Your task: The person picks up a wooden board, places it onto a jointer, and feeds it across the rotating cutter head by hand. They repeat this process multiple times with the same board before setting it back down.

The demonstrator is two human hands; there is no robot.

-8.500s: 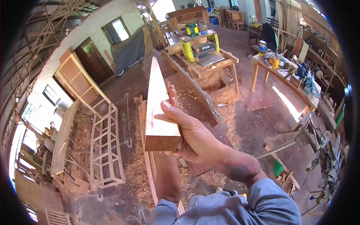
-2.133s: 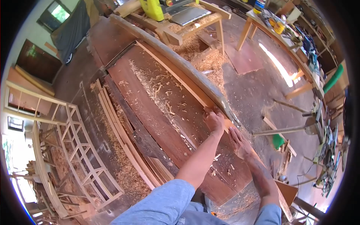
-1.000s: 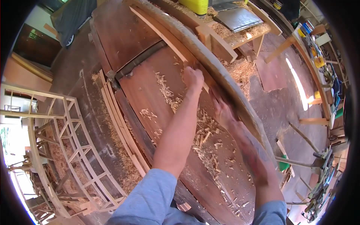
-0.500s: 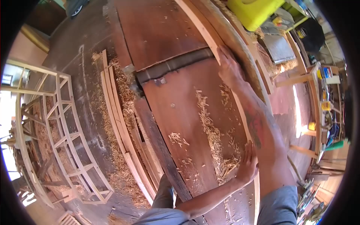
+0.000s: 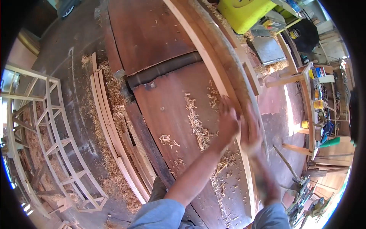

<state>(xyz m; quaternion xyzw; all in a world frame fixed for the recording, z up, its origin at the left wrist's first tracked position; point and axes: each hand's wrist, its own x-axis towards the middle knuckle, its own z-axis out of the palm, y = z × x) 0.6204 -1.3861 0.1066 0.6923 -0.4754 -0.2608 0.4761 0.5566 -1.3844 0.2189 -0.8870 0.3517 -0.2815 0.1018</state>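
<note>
A long pale wooden strip (image 5: 211, 63) lies on edge along the fence (image 5: 225, 63) of a brown metal machine bed (image 5: 160, 38). My left hand (image 5: 228, 121) is at the strip's near side, its fingers bent over the top edge. Just to its right, my right hand (image 5: 250, 128) is over the fence side, smeared by motion, so its grip does not show clearly. Wood shavings (image 5: 196, 124) are scattered on the bed left of my hands. A dark roller-like gap (image 5: 164, 68) crosses the bed farther ahead.
Several long boards (image 5: 110, 129) lie amid shavings left of the machine. Wooden lattice frames (image 5: 63, 145) stand farther left. A yellow-green container (image 5: 244, 13) is at the upper right. A cluttered workbench (image 5: 309, 110) and tools (image 5: 305, 198) stand at right.
My right hand has drawn back from far along the strip toward me. My left hand has moved forward to the strip beside it. The view has shifted a little to the right.
</note>
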